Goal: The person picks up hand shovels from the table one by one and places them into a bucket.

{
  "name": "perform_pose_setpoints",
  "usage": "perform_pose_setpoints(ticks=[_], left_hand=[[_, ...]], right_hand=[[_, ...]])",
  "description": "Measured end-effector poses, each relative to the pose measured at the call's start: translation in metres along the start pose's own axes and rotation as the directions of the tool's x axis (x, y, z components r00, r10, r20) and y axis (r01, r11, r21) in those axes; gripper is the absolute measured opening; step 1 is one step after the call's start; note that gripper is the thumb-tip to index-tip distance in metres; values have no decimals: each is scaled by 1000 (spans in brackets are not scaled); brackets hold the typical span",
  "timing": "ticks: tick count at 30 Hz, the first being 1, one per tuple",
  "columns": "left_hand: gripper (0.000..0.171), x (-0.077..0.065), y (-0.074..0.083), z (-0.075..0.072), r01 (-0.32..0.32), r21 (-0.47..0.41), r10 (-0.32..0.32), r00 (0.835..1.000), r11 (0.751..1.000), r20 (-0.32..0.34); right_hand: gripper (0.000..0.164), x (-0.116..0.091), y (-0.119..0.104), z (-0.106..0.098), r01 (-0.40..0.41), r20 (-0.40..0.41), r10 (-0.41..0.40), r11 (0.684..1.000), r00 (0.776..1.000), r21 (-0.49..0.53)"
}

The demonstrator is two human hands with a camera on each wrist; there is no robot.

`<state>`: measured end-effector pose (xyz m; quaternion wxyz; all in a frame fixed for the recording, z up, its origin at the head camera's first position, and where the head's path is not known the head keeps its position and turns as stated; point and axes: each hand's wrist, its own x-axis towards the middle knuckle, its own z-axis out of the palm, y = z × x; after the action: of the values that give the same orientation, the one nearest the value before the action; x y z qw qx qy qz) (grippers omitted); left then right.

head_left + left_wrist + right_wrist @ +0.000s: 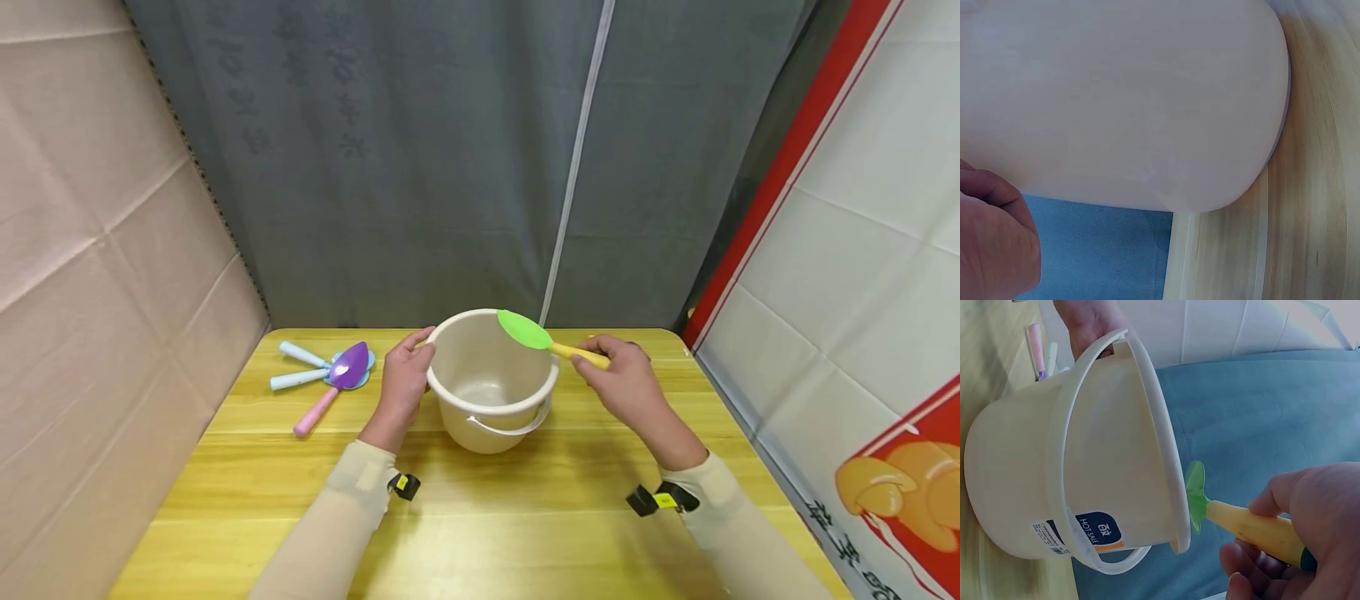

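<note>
Wooden surface (487, 517): white bucket (472, 358), centre, gripped by left hand (405, 379); green shovel (528, 332), held over its mouth by right hand (622, 383), not yet deposited; purple shovel (349, 366), blue tools (300, 380), centre-left, untouched.

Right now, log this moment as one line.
left grip: holds bucket by rim | right grip: holds green trowel at rim | purple trowel, blue tools: on table

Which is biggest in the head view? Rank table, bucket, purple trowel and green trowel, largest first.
1. Table
2. Bucket
3. Green trowel and purple trowel: too alike to rank; the raised green one may be nearer the camera.
</note>
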<state>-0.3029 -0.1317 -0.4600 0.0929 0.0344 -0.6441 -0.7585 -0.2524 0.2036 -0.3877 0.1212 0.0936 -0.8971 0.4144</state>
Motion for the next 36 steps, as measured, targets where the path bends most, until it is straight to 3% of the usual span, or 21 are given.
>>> perform_pose_setpoints(ticks=[9, 25, 36], left_hand=[[37, 1, 0, 1, -7, 7, 7, 1000, 1000, -4], [36, 1, -1, 1, -28, 4, 28, 1000, 1000, -6], [39, 1, -2, 2, -21, -4, 21, 1000, 1000, -10]], right_hand=[[23, 4, -8, 1, 10, 68, -7, 999, 998, -46], [19, 12, -23, 11, 136, 191, -120, 988, 974, -72], [17, 18, -25, 21, 206, 223, -175, 970, 959, -125]])
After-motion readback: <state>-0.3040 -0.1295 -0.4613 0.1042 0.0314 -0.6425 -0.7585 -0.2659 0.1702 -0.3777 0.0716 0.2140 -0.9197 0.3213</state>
